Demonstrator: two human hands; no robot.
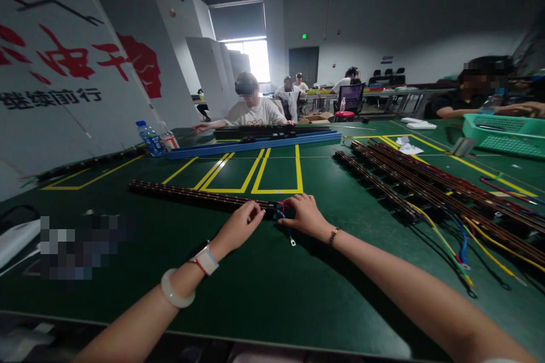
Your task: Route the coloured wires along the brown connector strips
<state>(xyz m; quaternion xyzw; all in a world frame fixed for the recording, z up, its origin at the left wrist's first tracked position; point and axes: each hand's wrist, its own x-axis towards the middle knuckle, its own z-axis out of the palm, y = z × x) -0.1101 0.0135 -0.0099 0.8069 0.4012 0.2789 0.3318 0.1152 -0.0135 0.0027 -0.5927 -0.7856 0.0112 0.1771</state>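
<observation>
A long dark strip [191, 195] with a row of small parts lies across the green table [264, 289], running from the left toward my hands. My left hand [240, 227] is closed in a pinch on the strip's near end. Just right of it, my right hand [304, 214] curls closed over that same end, where short red and blue wires [281, 212] come out. A thin wire with a ring terminal [292, 242] trails from under my right hand onto the table.
Several more dark strips with coloured wires [430, 190] lie at the right. Long blue rails [255, 144] and water bottles [150, 138] sit at the back. A teal basket [506, 135] stands far right. People sit across the table and at the right.
</observation>
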